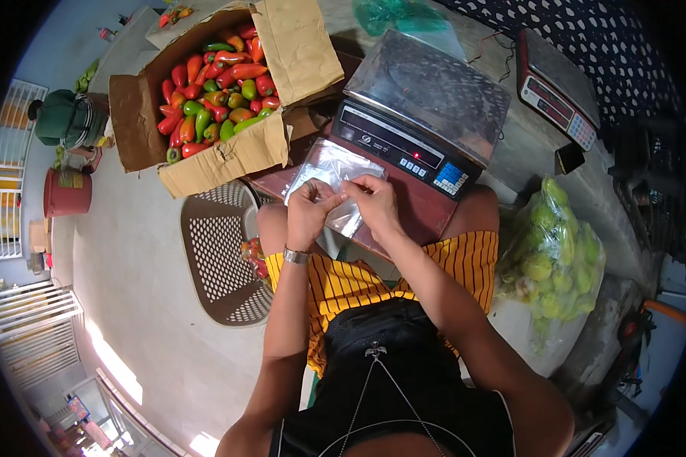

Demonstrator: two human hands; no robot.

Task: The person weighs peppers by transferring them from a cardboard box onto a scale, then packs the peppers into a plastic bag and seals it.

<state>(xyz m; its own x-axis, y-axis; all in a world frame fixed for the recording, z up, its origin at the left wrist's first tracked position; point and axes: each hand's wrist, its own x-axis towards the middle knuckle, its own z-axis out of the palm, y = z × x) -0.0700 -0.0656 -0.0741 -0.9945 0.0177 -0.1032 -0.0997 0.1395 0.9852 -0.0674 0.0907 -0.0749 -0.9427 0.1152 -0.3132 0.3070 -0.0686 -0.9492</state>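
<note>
My left hand (310, 212), with a metal watch on its wrist, and my right hand (377, 205) meet at their fingertips over clear plastic bags (343, 165). Both pinch thin plastic between thumb and fingers; the exact edge they hold is hard to see. The bags lie flat on a dark red tabletop (420, 216) in front of my knees. Just beyond them stands a digital weighing scale (403, 140) with a bare metal pan. To the left, an open cardboard box (223, 155) holds many red and green peppers (217, 85).
A plastic basket (217, 257) with peppers in a bag beside it stands left of my legs. On the right sits a clear bag of green vegetables (554, 268). A second scale (557, 103) and a green plastic bag (400, 20) lie farther back.
</note>
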